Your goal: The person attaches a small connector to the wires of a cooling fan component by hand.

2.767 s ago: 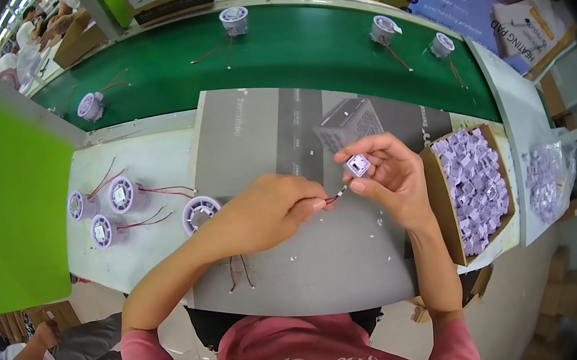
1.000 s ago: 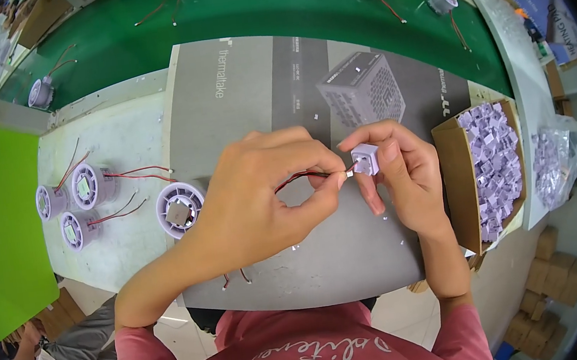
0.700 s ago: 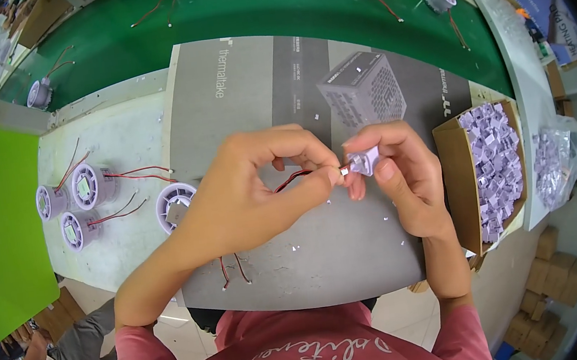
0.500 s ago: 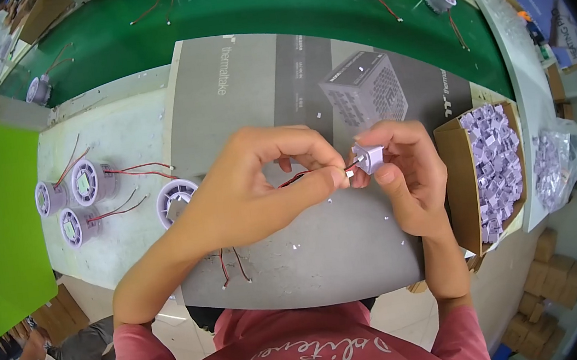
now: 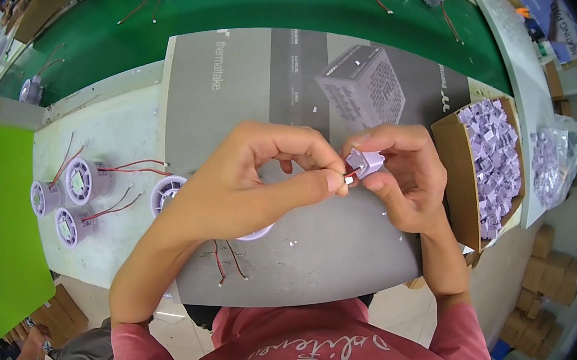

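Your hands meet near the middle of the head view, both gripping. Your left hand (image 5: 252,202) pinches a thin wire lead between thumb and forefinger, close behind its small white connector (image 5: 349,180), which pokes out past the fingertips. Your right hand (image 5: 416,178) holds the small purple housing (image 5: 370,163) between thumb and fingers, above the grey printed board (image 5: 224,116) on the tabletop (image 5: 116,256).

A few moments ago the housing stood apart from the leads, its square face turned up toward the camera; now it is turned side-on and your fingertips close in on it. A bit of red wire (image 5: 352,173) shows at its near end, so threading looks under way, though the white connector is visible outside. Whether another lead sits within is too small to tell.

The housing's wire-side end seems to point left, toward your left fingertips, with the flared end toward your right palm. It is so stubby that its long axis is hard to judge; it appears to run roughly left to right, slightly tilted. The carton (image 5: 458,182) stands just beyond your right hand, filled with similar purple pieces (image 5: 494,171).
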`<state>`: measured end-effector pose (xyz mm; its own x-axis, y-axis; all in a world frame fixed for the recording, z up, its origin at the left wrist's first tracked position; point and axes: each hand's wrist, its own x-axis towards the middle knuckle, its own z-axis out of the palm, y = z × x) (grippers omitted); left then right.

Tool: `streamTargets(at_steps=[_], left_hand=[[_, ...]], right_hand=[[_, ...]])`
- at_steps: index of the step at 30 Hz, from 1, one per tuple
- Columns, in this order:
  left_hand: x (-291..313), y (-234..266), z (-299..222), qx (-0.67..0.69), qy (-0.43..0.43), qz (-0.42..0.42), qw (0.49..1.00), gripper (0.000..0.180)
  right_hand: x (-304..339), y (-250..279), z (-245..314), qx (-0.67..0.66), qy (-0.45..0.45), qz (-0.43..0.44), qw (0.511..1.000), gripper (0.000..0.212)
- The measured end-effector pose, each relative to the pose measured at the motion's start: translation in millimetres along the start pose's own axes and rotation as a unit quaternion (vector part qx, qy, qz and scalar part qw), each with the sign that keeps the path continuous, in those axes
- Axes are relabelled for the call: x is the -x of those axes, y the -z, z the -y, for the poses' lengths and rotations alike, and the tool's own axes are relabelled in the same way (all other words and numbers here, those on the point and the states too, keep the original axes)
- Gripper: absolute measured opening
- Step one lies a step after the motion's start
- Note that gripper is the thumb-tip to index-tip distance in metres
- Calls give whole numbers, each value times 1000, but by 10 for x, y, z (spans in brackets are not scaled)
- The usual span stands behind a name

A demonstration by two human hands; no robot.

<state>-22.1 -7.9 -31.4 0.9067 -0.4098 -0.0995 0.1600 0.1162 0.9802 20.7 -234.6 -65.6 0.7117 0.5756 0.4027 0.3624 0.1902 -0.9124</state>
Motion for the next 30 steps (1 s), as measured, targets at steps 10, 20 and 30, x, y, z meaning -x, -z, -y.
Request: streamTargets(at_steps=[10, 20, 30], left_hand=[[2, -30, 26, -34, -36, 4, 999, 8], [45, -135, -68, -151, 5, -99, 984, 14], [27, -155, -75, -210, 5, -143, 967, 35]], right_hand=[[-92, 70, 96, 95, 42, 64, 993, 28], [-90, 35, 126, 190, 30, 48, 980, 31], [-162, 57, 155, 247, 24, 63, 967, 34]])
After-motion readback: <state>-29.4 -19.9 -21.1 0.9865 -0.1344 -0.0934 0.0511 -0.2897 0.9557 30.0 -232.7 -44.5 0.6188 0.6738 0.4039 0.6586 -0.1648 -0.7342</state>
